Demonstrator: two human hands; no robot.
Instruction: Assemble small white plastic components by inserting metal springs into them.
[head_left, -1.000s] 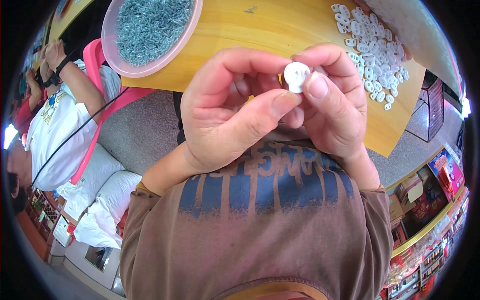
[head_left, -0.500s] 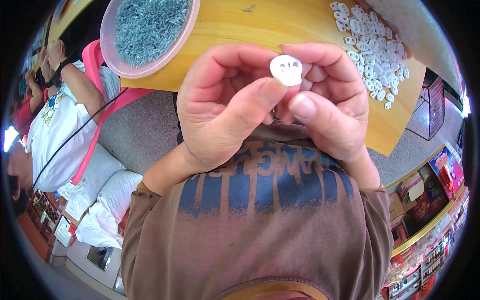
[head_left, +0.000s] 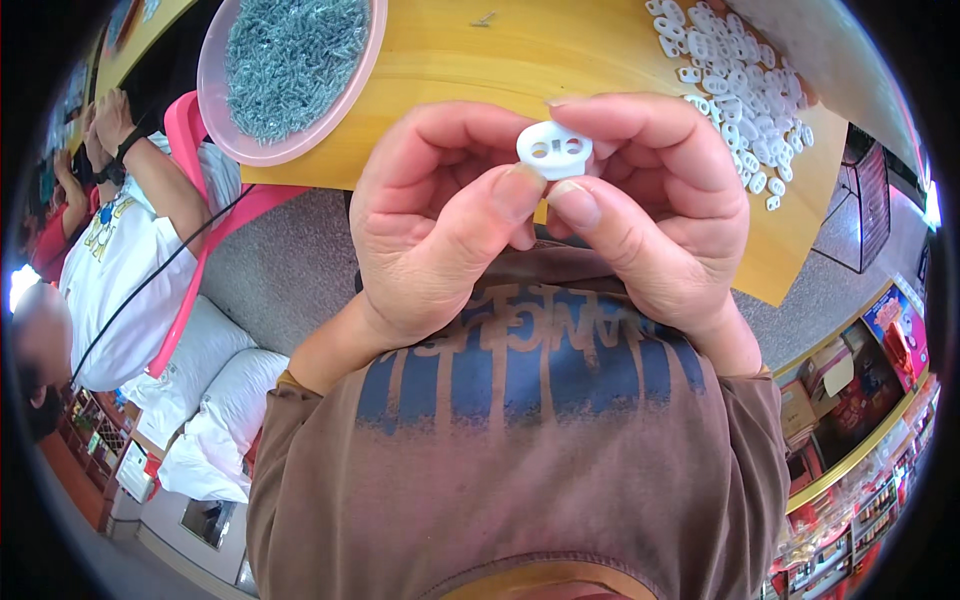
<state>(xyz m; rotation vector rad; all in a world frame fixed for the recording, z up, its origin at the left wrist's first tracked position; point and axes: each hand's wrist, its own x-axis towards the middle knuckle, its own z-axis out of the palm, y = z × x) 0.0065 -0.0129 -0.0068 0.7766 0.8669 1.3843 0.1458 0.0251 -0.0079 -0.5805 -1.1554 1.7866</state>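
Note:
Between both hands is a small white oval plastic piece (head_left: 556, 165) with two round holes and a small slot between them. My left hand (head_left: 440, 210) pinches its left end between thumb and fingers. The thumb and curled fingers of my right hand (head_left: 660, 200) grip its right end. Both hands are raised in front of my chest, over the near table edge. At the far right of the table lies a heap of similar white plastic pieces (head_left: 735, 90). A pink basin (head_left: 265, 152) full of small metal screws (head_left: 295, 65) stands at the far left.
A couple of loose screws (head_left: 484, 19) lie on the yellow wooden table (head_left: 440, 60). To the left a person in a white shirt (head_left: 125, 270) sits by a pink chair (head_left: 185, 290). White sacks (head_left: 215, 420) rest on the floor behind. A dark metal rack (head_left: 860, 215) stands at the right.
The white piece has shifted slightly left and tilted, so its two holes now show more plainly. My right thumb has moved in against its lower edge.

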